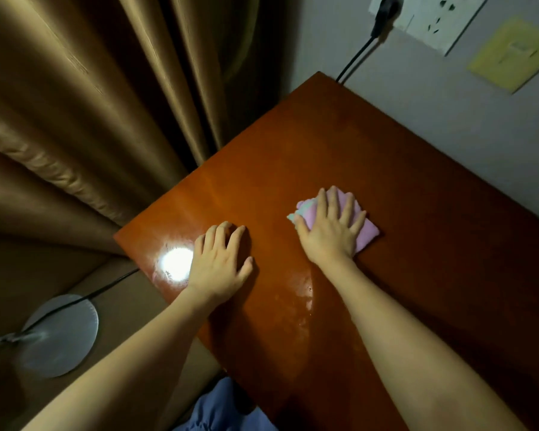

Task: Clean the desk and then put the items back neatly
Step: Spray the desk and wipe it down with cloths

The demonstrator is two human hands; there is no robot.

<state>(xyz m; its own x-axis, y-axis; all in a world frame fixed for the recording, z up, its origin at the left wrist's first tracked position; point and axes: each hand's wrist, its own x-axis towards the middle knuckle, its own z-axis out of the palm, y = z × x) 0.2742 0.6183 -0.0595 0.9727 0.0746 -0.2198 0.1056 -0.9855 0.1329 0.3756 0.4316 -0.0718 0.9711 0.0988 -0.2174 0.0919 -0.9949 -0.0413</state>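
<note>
At far left, off the bench, I note a round grey metal disc base (58, 335) with a black cable on the floor beside the brown pleated curtain (84, 113). On the glossy reddish-brown wooden bench (339, 144), a bright lamp reflection (175, 263) sits just beside my left hand (220, 265). That hand lies flat, fingers (231, 236) straight and slightly spread, holding nothing; I judge it is bracing.

My right hand (330, 227) presses flat on the folded pink cloth with a pale green edge (367, 233). Its fingers (333, 202) are extended, not curled. The cloth lies directly under the palm and fingers, its edges protruding left and right. A wet streak (305, 293) lies nearer me, behind the wrist. The dry far surface lies ahead of the fingertips, so I judge the next stroke goes forward, right hand leading.
</note>
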